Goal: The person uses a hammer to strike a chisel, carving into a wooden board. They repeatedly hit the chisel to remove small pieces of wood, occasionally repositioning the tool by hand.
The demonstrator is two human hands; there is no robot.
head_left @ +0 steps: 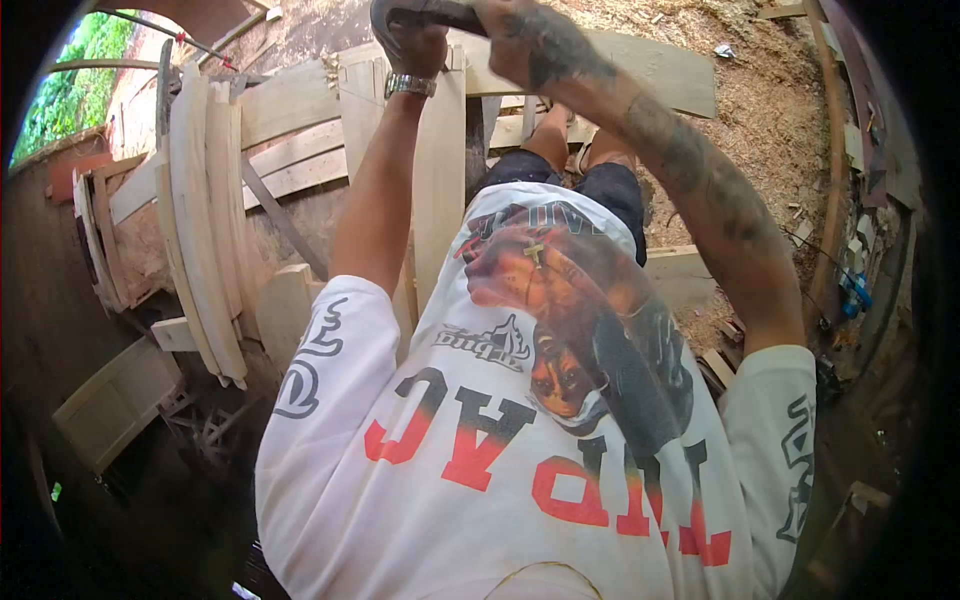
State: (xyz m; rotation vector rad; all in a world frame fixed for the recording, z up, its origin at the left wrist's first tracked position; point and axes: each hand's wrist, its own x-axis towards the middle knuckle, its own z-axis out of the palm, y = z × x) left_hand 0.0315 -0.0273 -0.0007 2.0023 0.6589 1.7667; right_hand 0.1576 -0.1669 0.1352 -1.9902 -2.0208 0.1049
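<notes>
Tool over plank, boards left, sawdust right

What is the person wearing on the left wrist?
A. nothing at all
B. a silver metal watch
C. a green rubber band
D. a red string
B: a silver metal watch circles the wrist just below the left hand, which grips a dark tool handle next to the right hand.

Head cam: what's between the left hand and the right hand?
In the head view, a dark handle spans the gap; left hand and right hand both grip it.
</notes>
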